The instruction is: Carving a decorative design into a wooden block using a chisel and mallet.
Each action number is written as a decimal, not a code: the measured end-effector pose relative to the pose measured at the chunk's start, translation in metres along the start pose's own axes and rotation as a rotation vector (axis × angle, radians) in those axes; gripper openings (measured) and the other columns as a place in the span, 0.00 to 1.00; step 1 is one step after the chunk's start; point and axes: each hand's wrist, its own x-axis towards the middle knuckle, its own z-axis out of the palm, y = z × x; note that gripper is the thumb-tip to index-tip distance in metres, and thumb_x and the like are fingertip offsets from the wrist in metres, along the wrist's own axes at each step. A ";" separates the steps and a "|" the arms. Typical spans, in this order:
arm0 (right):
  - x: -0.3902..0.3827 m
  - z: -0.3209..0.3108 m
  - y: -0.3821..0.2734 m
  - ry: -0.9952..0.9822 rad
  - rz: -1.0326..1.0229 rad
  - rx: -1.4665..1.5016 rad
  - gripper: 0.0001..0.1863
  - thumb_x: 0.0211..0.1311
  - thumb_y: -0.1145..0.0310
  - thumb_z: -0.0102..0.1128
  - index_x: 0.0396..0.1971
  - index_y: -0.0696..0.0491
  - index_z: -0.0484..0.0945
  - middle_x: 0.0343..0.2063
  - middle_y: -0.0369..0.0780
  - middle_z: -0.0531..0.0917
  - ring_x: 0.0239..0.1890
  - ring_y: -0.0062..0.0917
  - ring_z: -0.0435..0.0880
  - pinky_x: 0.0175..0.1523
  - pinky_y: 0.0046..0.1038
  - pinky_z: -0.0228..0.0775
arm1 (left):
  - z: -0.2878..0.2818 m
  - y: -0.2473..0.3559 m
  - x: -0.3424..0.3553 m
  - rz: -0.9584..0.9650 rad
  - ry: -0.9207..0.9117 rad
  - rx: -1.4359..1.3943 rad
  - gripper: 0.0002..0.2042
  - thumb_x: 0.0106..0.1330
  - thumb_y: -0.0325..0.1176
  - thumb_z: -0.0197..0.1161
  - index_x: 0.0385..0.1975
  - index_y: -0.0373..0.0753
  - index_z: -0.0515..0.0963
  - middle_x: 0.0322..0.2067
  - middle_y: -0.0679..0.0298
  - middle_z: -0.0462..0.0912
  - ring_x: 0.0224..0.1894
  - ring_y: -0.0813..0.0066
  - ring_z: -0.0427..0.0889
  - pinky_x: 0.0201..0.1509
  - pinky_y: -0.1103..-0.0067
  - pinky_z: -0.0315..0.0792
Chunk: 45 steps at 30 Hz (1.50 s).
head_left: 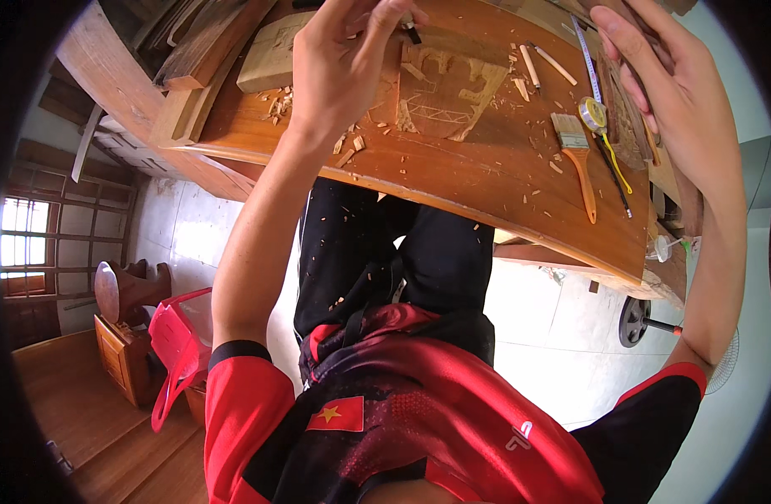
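My left hand (pixel 339 63) is closed at the top centre around a small tool (pixel 412 32) with a dark tip, over the wooden worktable (pixel 234 126). Below its tip lies a partly carved board (pixel 440 97) with pale cut lines, among wood chips. My right hand (pixel 663 92) is raised at the upper right, fingers curled by dark wood pieces; what they grip is unclear. Near it lie a brush (pixel 579 172) with an orange handle, a yellow tape measure (pixel 593 115) and a dark pencil (pixel 621 193). Two pale-handled tools (pixel 530 65) rest right of the board.
A pale wood block (pixel 264 63) and stacked planks (pixel 192 59) occupy the table's left. At floor level on the left are a red plastic chair (pixel 171 328) and wooden furniture (pixel 121 361). A black wheel-shaped object (pixel 633 322) stands below the table's right end.
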 end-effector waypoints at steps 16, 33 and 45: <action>-0.054 -0.132 0.170 0.019 -0.086 0.047 0.25 0.78 0.69 0.54 0.70 0.60 0.69 0.21 0.32 0.77 0.19 0.12 0.69 0.25 0.19 0.61 | 0.002 0.027 0.012 0.191 -0.135 0.285 0.07 0.70 0.28 0.68 0.42 0.33 0.80 0.29 0.59 0.87 0.28 0.76 0.85 0.32 0.79 0.75; -0.013 0.004 -0.030 0.020 -0.232 0.164 0.25 0.78 0.69 0.54 0.70 0.60 0.69 0.22 0.33 0.77 0.19 0.12 0.70 0.25 0.18 0.62 | -0.005 0.008 0.007 0.288 -0.109 0.333 0.07 0.67 0.28 0.71 0.41 0.34 0.83 0.28 0.58 0.86 0.26 0.70 0.84 0.31 0.76 0.76; -0.009 0.008 -0.042 0.046 -0.294 0.222 0.25 0.78 0.69 0.54 0.70 0.59 0.69 0.22 0.33 0.78 0.19 0.12 0.70 0.25 0.18 0.62 | -0.003 0.000 0.003 0.271 -0.166 0.312 0.10 0.73 0.32 0.66 0.48 0.36 0.84 0.38 0.62 0.90 0.43 0.71 0.91 0.47 0.76 0.83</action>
